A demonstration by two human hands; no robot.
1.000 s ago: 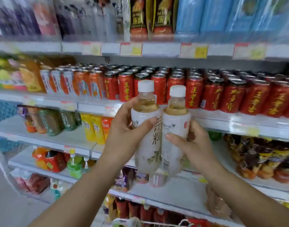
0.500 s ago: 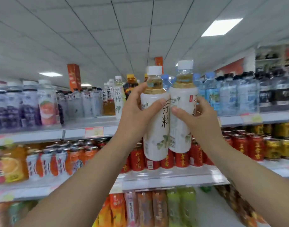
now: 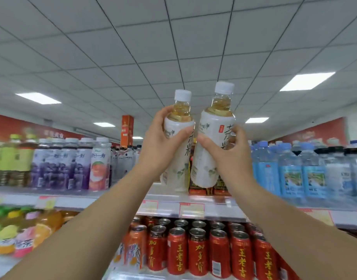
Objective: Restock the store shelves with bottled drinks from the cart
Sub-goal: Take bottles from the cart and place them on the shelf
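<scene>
In the middle of the frame, two bottles with white labels and white caps, holding pale yellow drink, are held up side by side. The left hand (image 3: 159, 142) has its fingers and thumb curled round the left bottle (image 3: 179, 122). The right hand (image 3: 226, 150) grips the right bottle (image 3: 212, 126), which sits slightly higher and tilts with its cap to the right. Both bottles are in front of the top shelf (image 3: 113, 199), between the purple-labelled bottles (image 3: 58, 164) at left and the blue-labelled water bottles (image 3: 290, 174) at right. Rows of red cans (image 3: 177, 251) stand on the shelf below.
</scene>
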